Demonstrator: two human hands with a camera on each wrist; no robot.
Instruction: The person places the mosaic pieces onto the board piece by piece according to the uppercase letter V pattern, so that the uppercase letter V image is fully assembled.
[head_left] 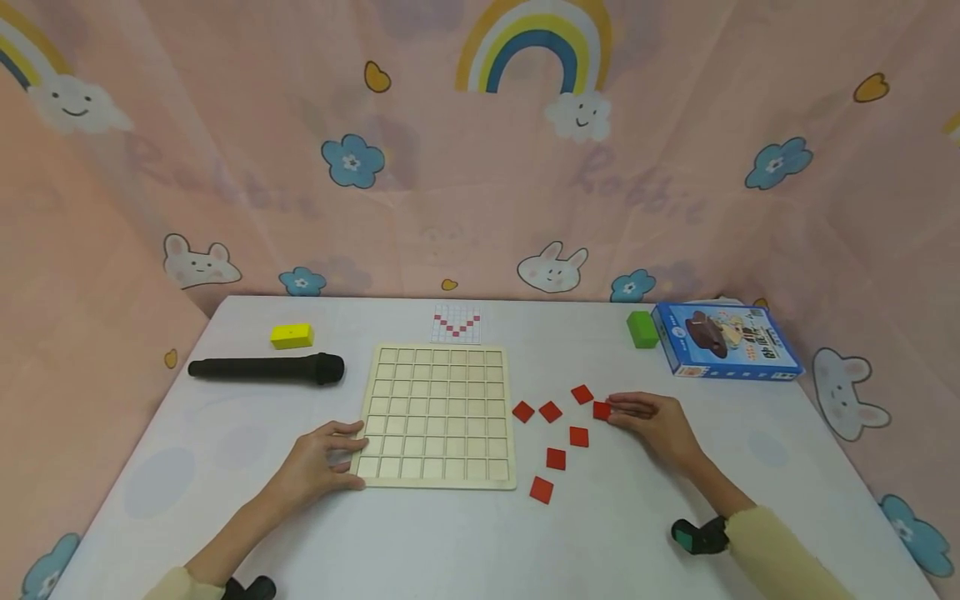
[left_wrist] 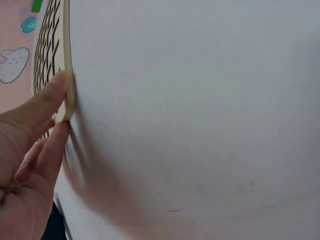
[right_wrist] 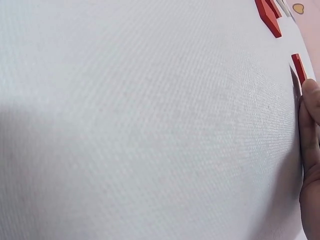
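A pale wooden grid board point(head_left: 437, 482) lies flat on the table, its square cells bare. At its lower left corner my left hand point(head_left: 322, 457) holds the edge, thumb and fingers touching the rim; the left wrist view shows that corner of the board point(left_wrist: 71, 95) between the digits. To the right of the board, my right hand point(head_left: 660, 425) pinches a small red square tile point(head_left: 602, 410) between thumb and fingers. The right wrist view shows the pinched tile point(right_wrist: 298, 67) edge-on. Several other red tiles point(head_left: 556, 458) lie loose between board and right hand.
Behind the board lies a small card point(head_left: 456, 323) with a red V pattern on a grid. A black microphone point(head_left: 258, 368) and a yellow block point(head_left: 292, 336) are at left. A green block point(head_left: 642, 329) stands beside a blue box point(head_left: 731, 340) at back right.
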